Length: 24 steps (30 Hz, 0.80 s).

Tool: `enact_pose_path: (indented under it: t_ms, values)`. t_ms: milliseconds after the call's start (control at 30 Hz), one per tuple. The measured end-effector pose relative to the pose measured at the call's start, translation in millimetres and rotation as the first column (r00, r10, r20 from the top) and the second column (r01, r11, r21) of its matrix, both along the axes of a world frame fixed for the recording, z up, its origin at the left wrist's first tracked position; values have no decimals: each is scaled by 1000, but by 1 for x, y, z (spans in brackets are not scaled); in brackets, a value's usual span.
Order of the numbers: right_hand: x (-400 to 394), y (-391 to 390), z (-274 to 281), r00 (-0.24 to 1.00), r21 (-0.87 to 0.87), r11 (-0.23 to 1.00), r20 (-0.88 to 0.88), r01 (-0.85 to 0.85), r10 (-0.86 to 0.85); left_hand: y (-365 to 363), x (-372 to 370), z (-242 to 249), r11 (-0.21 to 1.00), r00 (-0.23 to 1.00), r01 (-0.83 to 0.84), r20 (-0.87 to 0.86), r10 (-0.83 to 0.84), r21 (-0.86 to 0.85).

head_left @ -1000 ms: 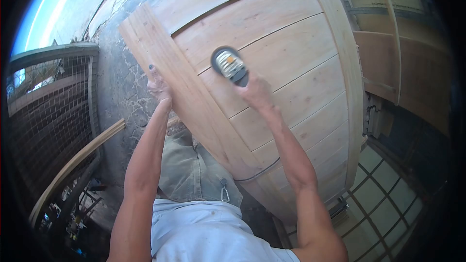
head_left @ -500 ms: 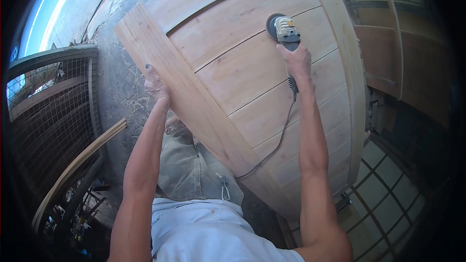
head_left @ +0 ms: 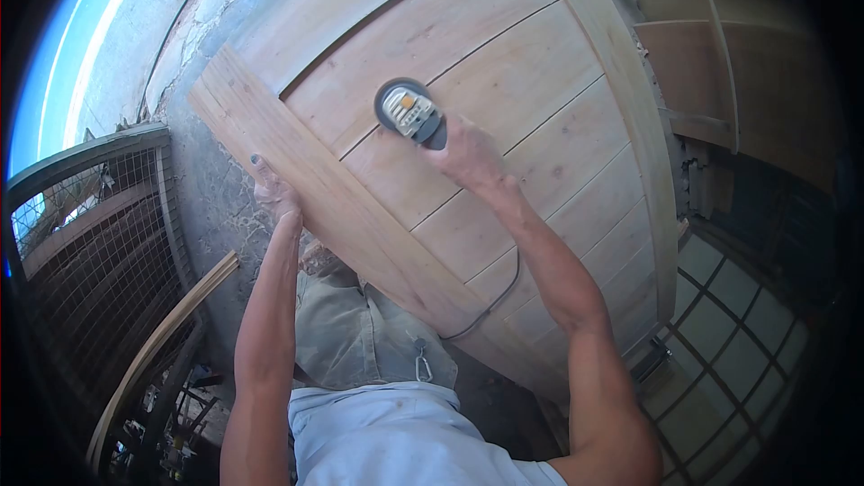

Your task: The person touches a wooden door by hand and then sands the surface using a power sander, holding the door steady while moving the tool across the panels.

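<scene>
A pale wooden door [head_left: 549, 126] with grooved panel boards and a raised frame lies in front of me. My right hand [head_left: 470, 155] is closed around the dark handle of an angle grinder [head_left: 416, 117]. The grinder's round disc rests on the panel boards near the left frame strip, and its cord [head_left: 504, 299] trails down across the door. On the near left edge, my left hand [head_left: 277, 198] grips the door's frame, thumb on top and the other fingers mostly hidden beneath the edge.
Cracked concrete floor [head_left: 205, 162] spreads to the left, beside a wire-mesh frame [head_left: 108, 207]. Thin wooden strips [head_left: 171, 324] lean at lower left. A brown board [head_left: 747, 90] stands at right, above a white grid-lined panel [head_left: 720, 342]. A carabiner [head_left: 423, 367] hangs from my trousers.
My right hand has swept the grinder left and toward me across the panel, from the upper boards to near the left frame strip. My left hand keeps its hold on the edge.
</scene>
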State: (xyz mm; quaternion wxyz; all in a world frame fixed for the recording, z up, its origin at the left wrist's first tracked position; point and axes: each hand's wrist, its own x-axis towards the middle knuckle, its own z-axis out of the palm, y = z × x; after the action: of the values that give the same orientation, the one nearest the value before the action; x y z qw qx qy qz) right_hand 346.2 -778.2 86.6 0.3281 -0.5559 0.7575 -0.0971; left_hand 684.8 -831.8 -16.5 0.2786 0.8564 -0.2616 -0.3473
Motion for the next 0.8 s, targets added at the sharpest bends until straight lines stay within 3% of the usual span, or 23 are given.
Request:
enact_pose_path:
  t_ms: [167, 567, 767, 800]
  values:
    - [-54, -23, 9, 988, 31, 994, -112, 108, -104, -1, -2, 4, 1000, 1000, -3, 14, 3, 8]
    - [-126, -44, 11, 963, 11, 974, -151, 227, -223, 3, 9, -16, 1000, 1000, -5, -6, 5, 4]
    - [-219, -71, -12, 861, -91, 881, -186, 464, -473, 2, 4, -10, 999, 999, 25, -22, -26, -34]
    - [-221, -76, -1, 852, -51, 858, -98, 511, -514, 2, 5, -10, 999, 1000, 25, -17, -26, -30]
